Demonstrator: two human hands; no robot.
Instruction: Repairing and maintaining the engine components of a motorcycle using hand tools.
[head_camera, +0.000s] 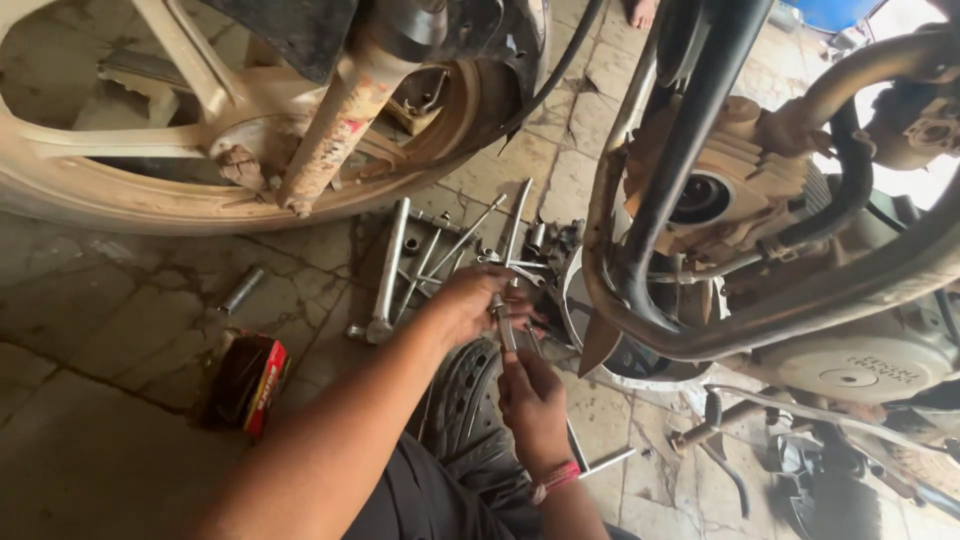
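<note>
Head view looks down on both hands meeting over the stone floor (120, 330): the left hand (470, 305) and the right hand (532, 400) each grip one slim metal tool (505, 328) between them. Its long axis runs up and away toward the pile of loose wrenches (440, 250), just beyond the left hand.

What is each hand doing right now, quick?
Left hand: closed on the upper end of a metal tool.
Right hand: closed on the same tool's lower end.
</note>
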